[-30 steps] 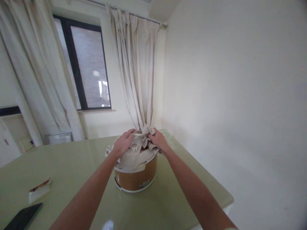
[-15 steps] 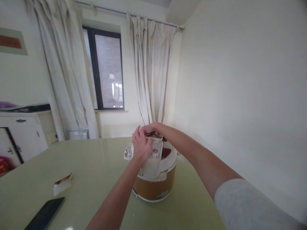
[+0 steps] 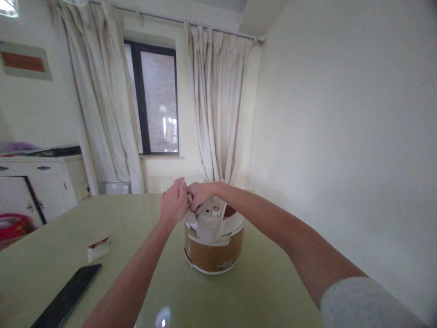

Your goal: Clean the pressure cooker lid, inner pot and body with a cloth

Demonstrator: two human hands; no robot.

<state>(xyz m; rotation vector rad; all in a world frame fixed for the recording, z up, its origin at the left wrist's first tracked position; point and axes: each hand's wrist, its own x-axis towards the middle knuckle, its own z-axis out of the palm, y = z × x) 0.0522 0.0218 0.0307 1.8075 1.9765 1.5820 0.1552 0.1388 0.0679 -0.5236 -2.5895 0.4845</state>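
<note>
A rice cooker (image 3: 213, 253) with a brown body and a white lid (image 3: 218, 221) stands on the pale green table (image 3: 136, 237). Both my hands meet at the lid's far left edge. My left hand (image 3: 174, 204) shows its back, with fingers curled over the rim and touching my right hand. My right hand (image 3: 200, 193) reaches across the lid from the right, its fingers bunched and pressed down on the top. Whatever either hand grips is hidden beneath the fingers.
A black phone (image 3: 66, 300) and a small white packet (image 3: 98, 248) lie on the table's left part. A white cabinet (image 3: 41, 182) and a red object (image 3: 12, 225) stand at the left wall. Curtains (image 3: 218, 114) and a window (image 3: 157, 100) are behind the table.
The beige cloth my right hand bunched on the lid a second ago no longer shows. Both hands have shifted to the lid's left edge. The camera has turned left.
</note>
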